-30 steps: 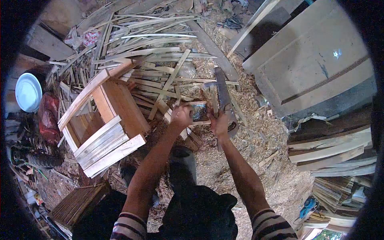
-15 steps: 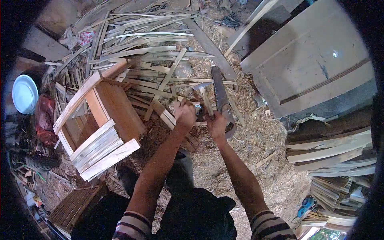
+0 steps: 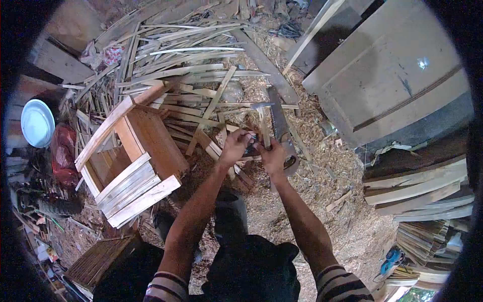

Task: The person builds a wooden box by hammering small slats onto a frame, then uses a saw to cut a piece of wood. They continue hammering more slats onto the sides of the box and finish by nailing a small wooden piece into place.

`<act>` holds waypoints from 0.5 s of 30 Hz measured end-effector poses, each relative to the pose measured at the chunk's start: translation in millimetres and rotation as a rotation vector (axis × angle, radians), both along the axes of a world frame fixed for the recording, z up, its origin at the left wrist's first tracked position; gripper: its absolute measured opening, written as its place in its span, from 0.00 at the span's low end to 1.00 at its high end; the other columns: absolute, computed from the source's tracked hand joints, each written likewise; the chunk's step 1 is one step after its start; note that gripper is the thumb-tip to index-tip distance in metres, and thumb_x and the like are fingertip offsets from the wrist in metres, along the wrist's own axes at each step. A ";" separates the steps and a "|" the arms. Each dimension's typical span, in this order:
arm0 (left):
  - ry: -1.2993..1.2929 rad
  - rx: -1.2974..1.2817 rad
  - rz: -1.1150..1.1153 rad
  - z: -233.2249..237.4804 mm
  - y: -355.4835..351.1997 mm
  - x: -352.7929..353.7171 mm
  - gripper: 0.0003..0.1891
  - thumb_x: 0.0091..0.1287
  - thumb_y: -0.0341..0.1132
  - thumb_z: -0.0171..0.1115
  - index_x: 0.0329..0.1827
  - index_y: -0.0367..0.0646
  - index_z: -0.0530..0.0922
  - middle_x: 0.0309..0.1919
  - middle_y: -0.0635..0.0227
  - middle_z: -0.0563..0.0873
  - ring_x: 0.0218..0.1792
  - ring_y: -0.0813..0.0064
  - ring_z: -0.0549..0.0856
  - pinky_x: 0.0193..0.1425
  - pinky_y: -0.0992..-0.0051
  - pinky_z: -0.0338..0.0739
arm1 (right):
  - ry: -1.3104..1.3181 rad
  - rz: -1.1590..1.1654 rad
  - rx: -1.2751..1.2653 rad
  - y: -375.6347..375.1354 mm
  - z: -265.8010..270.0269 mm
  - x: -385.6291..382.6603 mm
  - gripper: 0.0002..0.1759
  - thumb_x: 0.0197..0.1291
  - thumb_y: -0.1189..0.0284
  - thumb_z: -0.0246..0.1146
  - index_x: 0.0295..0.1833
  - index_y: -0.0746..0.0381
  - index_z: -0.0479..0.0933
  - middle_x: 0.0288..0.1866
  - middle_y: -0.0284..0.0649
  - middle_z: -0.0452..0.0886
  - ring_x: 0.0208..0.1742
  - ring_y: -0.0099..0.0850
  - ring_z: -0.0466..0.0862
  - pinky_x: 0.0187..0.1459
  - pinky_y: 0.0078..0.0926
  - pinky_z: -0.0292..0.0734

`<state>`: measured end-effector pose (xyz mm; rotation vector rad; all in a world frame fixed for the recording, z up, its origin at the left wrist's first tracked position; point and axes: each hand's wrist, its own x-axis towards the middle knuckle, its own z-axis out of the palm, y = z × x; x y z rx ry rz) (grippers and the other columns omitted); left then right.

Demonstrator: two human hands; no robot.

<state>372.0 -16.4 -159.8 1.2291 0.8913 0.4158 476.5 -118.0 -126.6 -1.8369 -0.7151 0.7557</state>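
My right hand (image 3: 273,160) is closed round the wooden handle of a hammer (image 3: 264,125), whose metal head points away from me. Close beside it, my left hand (image 3: 234,149) is pinched, fingertips together; what it holds is too small to make out. A dark object (image 3: 251,150) with shiny bits shows between the hands, partly hidden by the fingers. Just right of the hammer lies a handsaw (image 3: 278,118), its handle end beside my right hand. To the left stands a wooden box-like piece (image 3: 153,146) with pale slats (image 3: 133,189) across its near side.
Many thin wood strips (image 3: 196,53) lie piled at the back. Wood shavings (image 3: 312,216) cover the floor. A large panel (image 3: 392,75) leans at the right, above stacked boards (image 3: 417,186). A white basin (image 3: 37,123) sits far left, and a blue power tool (image 3: 390,259) lies low right.
My left hand has come closer to my right hand, its fingertips now meeting near the right thumb. The hammer stays in my right hand. The view has shifted slightly.
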 end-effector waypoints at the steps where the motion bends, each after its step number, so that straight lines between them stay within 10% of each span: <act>1: -0.003 0.008 -0.003 1.8 -0.7 -0.1 0.07 0.69 0.30 0.60 0.46 0.36 0.79 0.34 0.69 0.85 0.36 0.81 0.81 0.39 0.77 0.75 | 0.150 -0.002 0.095 1.1 4.2 -2.0 0.12 0.57 0.73 0.68 0.44 0.68 0.79 0.36 0.40 0.85 0.38 0.26 0.82 0.42 0.27 0.77; 9: -0.304 -0.360 0.110 33.2 4.8 -3.7 0.14 0.69 0.36 0.60 0.51 0.35 0.79 0.42 0.65 0.86 0.41 0.73 0.83 0.51 0.72 0.76 | 0.115 -0.063 0.238 10.9 23.7 -4.1 0.11 0.56 0.74 0.70 0.44 0.66 0.81 0.36 0.36 0.85 0.37 0.23 0.81 0.42 0.24 0.77; 12: -0.116 -0.159 -0.018 32.0 2.4 -7.8 0.09 0.66 0.34 0.63 0.42 0.39 0.83 0.42 0.65 0.86 0.43 0.72 0.84 0.49 0.72 0.77 | -0.008 -0.051 0.176 3.6 9.4 2.8 0.12 0.57 0.71 0.69 0.44 0.65 0.81 0.34 0.38 0.85 0.36 0.25 0.82 0.40 0.26 0.77; 15: 0.128 0.566 -0.095 -29.0 -4.2 -18.1 0.05 0.59 0.33 0.67 0.36 0.43 0.86 0.40 0.64 0.87 0.42 0.72 0.85 0.46 0.74 0.78 | -0.179 -0.035 0.063 -8.4 -0.6 9.5 0.14 0.57 0.66 0.68 0.42 0.65 0.81 0.31 0.42 0.84 0.33 0.28 0.82 0.37 0.29 0.76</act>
